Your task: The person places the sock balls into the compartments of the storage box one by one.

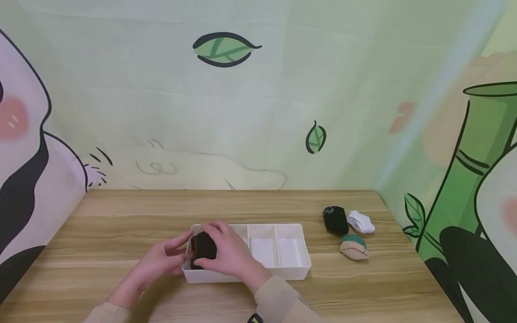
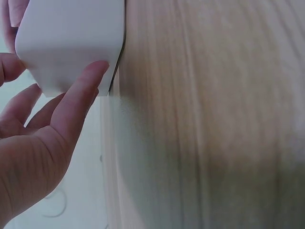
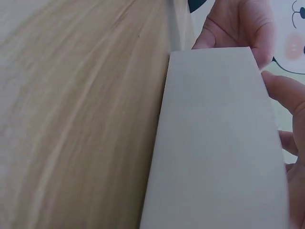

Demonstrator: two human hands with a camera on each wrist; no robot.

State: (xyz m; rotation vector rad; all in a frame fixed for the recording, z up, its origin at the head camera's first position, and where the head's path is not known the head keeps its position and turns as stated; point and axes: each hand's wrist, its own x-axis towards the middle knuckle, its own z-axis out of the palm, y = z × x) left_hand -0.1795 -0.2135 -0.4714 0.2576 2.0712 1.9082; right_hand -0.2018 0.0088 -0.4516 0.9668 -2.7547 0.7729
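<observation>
A white divided box [image 1: 246, 276] stands on the table. Inside its leftmost compartment is a folded black sock [image 1: 205, 250] with a bit of orange on its left side. My right hand [image 1: 232, 251] holds this sock from above, thumb at the near side and fingers at the far side. At the box's left end, my left hand [image 1: 163, 258] has its fingers loosely extended, one fingertip up by the rim. The left wrist view shows the left thumb [image 2: 78, 98] against the end wall. The sock is hidden in both wrist views.
To the right of the box lie three more folded socks: a black one [image 1: 336, 220], a white one [image 1: 361, 222] and a green and beige one [image 1: 354, 247]. A printed cloth backdrop [image 1: 258, 112] rises behind the wooden table [image 1: 133, 211].
</observation>
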